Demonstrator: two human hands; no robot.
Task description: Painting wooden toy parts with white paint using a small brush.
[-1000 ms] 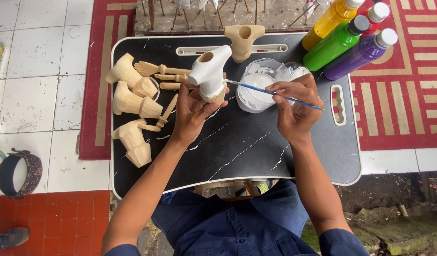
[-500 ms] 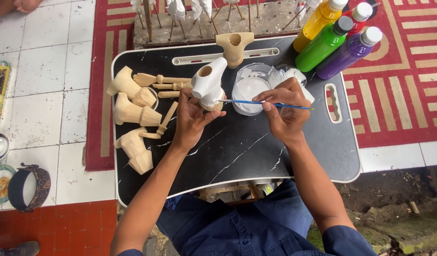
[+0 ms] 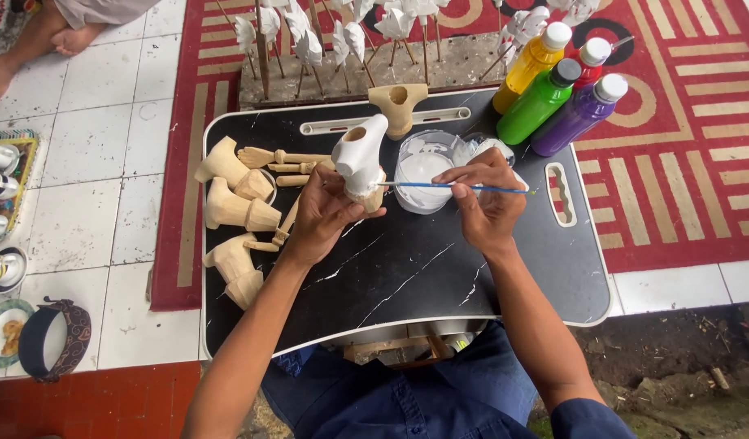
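Left hand (image 3: 324,213) closed around the lower part of a white-painted wooden figure piece (image 3: 359,154) with a round hole at its top end, held upright over the black marbled lap tray (image 3: 407,276), near its far-centre. Base of the piece sits in the grip; painted top stands clear above the fingers.

Right hand (image 3: 486,203) pinches a thin blue-handled paintbrush (image 3: 464,188), held level, bristle end pointing left and touching the lower right side of the white piece.

Just behind the brush, between the two hands: a round clear bowl of white paint (image 3: 423,169), resting on the tray.

Left part of tray: several unpainted pale wooden figure pieces (image 3: 236,203), lying loose, with small wooden limb parts (image 3: 281,158) beside them. Another unpainted wooden piece (image 3: 397,104) stands at the far edge.

Far right, partly over the tray corner: yellow (image 3: 533,69), green (image 3: 537,104), red (image 3: 590,61) and purple (image 3: 576,118) paint bottles, lying close together.

Far side beyond the tray: white-painted parts on sticks (image 3: 342,41), standing in a row.
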